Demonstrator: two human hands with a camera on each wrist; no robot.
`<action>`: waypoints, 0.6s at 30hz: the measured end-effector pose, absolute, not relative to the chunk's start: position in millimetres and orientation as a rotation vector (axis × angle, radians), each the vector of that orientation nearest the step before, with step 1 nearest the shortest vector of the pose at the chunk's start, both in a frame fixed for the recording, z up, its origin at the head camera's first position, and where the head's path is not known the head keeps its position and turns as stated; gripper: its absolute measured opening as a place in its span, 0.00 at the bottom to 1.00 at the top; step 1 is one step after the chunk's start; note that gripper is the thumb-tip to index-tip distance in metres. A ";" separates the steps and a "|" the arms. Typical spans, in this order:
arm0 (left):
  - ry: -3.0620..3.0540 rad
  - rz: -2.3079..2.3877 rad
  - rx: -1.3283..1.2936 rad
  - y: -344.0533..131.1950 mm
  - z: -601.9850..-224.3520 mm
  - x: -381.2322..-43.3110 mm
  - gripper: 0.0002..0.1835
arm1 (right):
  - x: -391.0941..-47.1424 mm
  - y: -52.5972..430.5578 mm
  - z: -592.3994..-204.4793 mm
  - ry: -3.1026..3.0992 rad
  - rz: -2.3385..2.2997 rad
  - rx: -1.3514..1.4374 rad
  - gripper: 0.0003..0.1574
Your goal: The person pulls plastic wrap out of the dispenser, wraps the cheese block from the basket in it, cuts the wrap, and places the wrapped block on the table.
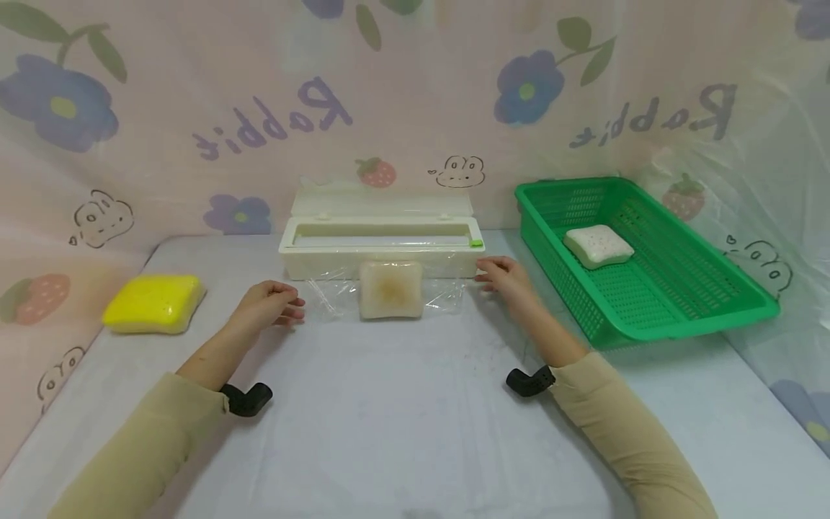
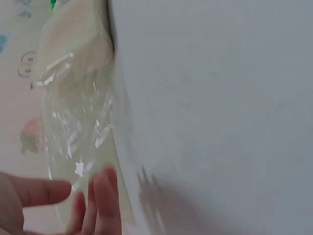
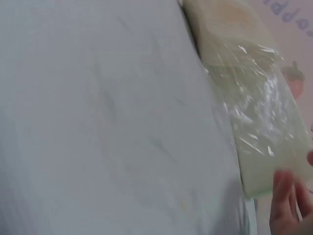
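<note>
A cream, toast-shaped block [image 1: 390,290] with a browned middle sits at the front of a white cling film dispenser [image 1: 324,265]. Clear film [image 1: 331,295] wraps over the block, its loose, crinkled ends spreading out to both sides. To the left, my left hand [image 1: 269,304] hovers beside one film end; the left wrist view shows a gap between thumb and loosely bent fingers [image 2: 105,203]. On the other side, my right hand [image 1: 509,280] is at the dispenser's right front corner, fingers [image 3: 283,196] relaxed and holding nothing.
A yellow toast-shaped block [image 1: 154,304] lies on the white table [image 1: 389,432] at left. At right stands a green basket [image 1: 674,333] with a speckled white block [image 1: 598,245] inside. The dispenser's clear lid [image 1: 382,202] is raised against the printed curtain [image 1: 415,86].
</note>
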State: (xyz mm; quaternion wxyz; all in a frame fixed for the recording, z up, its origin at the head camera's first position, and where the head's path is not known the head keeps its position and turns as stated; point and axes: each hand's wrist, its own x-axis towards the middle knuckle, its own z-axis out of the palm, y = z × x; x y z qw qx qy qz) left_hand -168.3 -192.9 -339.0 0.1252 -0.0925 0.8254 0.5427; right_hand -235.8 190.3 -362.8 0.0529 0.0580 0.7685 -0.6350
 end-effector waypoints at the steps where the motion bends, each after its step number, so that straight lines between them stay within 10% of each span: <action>1: 2.477 1.573 -0.300 -188.7 -336.9 -167.3 0.19 | -236.1 188.2 -362.6 2.368 -1.941 0.209 0.31; 7: 2.786 1.538 -0.355 -152.7 -319.5 -167.5 0.17 | -244.1 186.5 -360.1 2.537 -1.842 0.154 0.49; 18: 2.940 1.802 -0.237 -114.3 -305.9 -179.8 0.11 | -271.1 189.4 -364.2 2.495 -1.685 -0.065 0.51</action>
